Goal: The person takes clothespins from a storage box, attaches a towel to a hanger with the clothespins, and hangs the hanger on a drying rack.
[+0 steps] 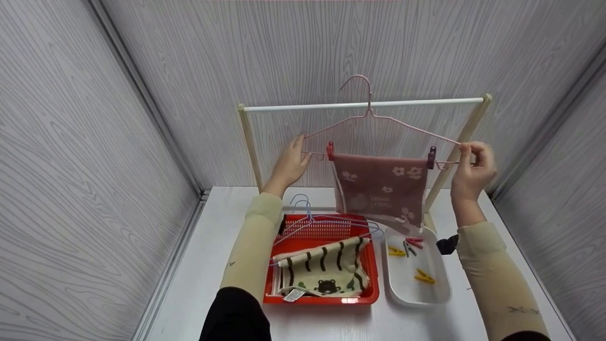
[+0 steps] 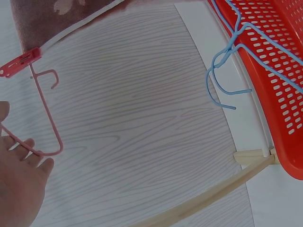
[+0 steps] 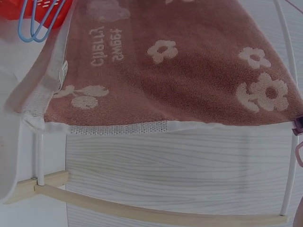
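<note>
With left hand and right hand, gripping the hanger, perhaps risking dropping the towel from its clips by tilting.

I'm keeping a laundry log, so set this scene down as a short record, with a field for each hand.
Left hand: holds left end of pink hanger
Right hand: pinches its right end
Flowered towel: hangs from hanger by red clip and dark clip
Red basket: striped towel, blue hangers
White tray: loose clips, two of them yellow
</note>
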{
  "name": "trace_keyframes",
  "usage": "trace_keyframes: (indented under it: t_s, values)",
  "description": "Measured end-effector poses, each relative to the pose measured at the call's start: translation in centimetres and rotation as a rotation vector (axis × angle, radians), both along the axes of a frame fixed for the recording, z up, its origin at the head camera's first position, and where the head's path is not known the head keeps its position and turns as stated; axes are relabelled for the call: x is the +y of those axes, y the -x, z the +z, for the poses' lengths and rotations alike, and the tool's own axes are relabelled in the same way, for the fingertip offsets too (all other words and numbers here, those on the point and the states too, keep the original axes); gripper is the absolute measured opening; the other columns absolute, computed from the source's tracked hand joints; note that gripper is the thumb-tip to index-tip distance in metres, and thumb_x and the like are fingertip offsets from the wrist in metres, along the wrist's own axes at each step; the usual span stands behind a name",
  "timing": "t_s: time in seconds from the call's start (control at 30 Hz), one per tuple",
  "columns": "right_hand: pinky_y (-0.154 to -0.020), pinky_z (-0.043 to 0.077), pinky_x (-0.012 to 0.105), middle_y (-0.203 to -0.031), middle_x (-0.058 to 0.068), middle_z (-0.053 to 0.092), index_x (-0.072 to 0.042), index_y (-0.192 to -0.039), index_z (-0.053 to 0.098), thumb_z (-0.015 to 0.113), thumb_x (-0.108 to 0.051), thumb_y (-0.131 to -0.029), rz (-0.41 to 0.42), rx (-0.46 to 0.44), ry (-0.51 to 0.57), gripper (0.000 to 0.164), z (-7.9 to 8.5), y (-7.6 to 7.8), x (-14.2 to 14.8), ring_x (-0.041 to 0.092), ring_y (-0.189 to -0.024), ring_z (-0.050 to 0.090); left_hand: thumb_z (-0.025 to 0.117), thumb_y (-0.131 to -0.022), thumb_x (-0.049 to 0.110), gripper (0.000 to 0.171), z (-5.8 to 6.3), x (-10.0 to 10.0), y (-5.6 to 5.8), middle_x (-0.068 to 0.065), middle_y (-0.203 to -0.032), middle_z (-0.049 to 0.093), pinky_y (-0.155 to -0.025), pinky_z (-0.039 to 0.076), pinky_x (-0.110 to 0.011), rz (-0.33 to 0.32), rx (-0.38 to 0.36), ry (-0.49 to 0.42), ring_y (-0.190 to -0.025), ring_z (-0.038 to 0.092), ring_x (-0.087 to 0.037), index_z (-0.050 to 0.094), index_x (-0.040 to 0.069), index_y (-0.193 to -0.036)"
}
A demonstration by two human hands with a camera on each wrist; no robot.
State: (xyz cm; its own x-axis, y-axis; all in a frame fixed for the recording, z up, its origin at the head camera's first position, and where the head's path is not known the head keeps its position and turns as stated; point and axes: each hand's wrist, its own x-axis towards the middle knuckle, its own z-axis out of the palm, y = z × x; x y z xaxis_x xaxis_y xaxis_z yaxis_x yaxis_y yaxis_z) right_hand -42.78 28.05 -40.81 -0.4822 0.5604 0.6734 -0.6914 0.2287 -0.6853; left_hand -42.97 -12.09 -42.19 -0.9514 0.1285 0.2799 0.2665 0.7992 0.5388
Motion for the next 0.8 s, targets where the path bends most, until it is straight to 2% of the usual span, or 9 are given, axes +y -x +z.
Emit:
trace_keyframes:
  t_s: [0.13, 0.27, 0.37, 0.47, 0.5, 0.63, 0.8]
  values:
    - [-0.082, 0.050, 0.015, -0.082, -0.010, 0.064, -0.011, -0.080, 0.072, 0.069, 0.012, -0.096, -0.022, 0.009, -0.007, 0.028, 0.3, -0.9, -1.1, -0.003, -0.084, 0.061, 0.054, -0.112, 0.022, 0.064, -0.4, 0.2, 0.3, -0.022, -0.171, 0.031, -0.132, 0.024, -0.047, -0.008, -0.005, 0.010, -0.161, 0.030, -0.037, 0.026, 0.004, -0.166]
    - [-0.082, 0.047, 0.015, -0.080, -0.002, 0.063, -0.003, -0.078, 0.070, 0.071, 0.013, -0.094, -0.080, 0.000, -0.046, 0.022, 0.3, -1.9, -2.6, -0.006, -0.083, 0.057, 0.054, -0.111, 0.021, 0.062, -0.8, 0.4, 0.8, -0.025, -0.169, 0.033, -0.133, 0.024, -0.048, -0.030, -0.018, 0.029, -0.160, 0.031, -0.039, 0.030, 0.000, -0.164]
    - [-0.081, 0.045, 0.014, -0.079, 0.003, 0.064, 0.005, -0.079, 0.069, 0.073, 0.010, -0.094, -0.130, -0.036, -0.077, 0.016, -0.6, -1.5, -3.2, -0.009, -0.082, 0.055, 0.054, -0.111, 0.021, 0.063, -1.0, 0.4, 1.0, -0.026, -0.168, 0.035, -0.133, 0.024, -0.046, -0.024, -0.043, 0.029, -0.159, 0.033, -0.039, 0.030, -0.004, -0.163]
    - [-0.079, 0.043, 0.012, -0.079, 0.006, 0.066, 0.007, -0.081, 0.069, 0.074, 0.005, -0.095, -0.163, -0.098, -0.077, 0.016, -1.7, -0.9, -3.5, -0.011, -0.080, 0.054, 0.054, -0.111, 0.022, 0.065, -1.0, 0.2, 1.1, -0.024, -0.169, 0.034, -0.132, 0.025, -0.045, -0.003, -0.065, 0.040, -0.159, 0.033, -0.037, 0.027, -0.001, -0.165]
    - [-0.079, 0.043, 0.012, -0.080, 0.007, 0.067, 0.005, -0.081, 0.070, 0.074, 0.003, -0.096, -0.168, -0.119, -0.073, 0.015, -2.0, -0.7, -3.6, -0.011, -0.079, 0.054, 0.054, -0.111, 0.023, 0.066, -1.0, 0.2, 1.1, -0.024, -0.170, 0.033, -0.132, 0.025, -0.046, 0.002, -0.070, 0.044, -0.160, 0.032, -0.037, 0.026, 0.001, -0.166]
    - [-0.080, 0.044, 0.011, -0.084, 0.009, 0.070, 0.011, -0.087, 0.070, 0.074, -0.002, -0.098, -0.173, -0.180, -0.093, 0.018, -2.6, -0.5, -4.0, -0.012, -0.079, 0.055, 0.054, -0.111, 0.025, 0.067, -0.8, 0.0, 1.0, -0.024, -0.170, 0.031, -0.132, 0.026, -0.050, 0.011, -0.082, 0.071, -0.159, 0.032, -0.039, 0.024, 0.008, -0.168]
    - [-0.079, 0.044, 0.010, -0.087, 0.018, 0.071, 0.013, -0.091, 0.071, 0.074, -0.006, -0.100, -0.175, -0.234, -0.149, 0.022, -3.0, -0.7, -4.2, -0.016, -0.078, 0.054, 0.054, -0.111, 0.026, 0.065, -0.9, -0.4, 0.6, -0.024, -0.168, 0.035, -0.131, 0.027, -0.050, 0.012, -0.140, 0.076, -0.158, 0.034, -0.040, 0.028, 0.007, -0.167]
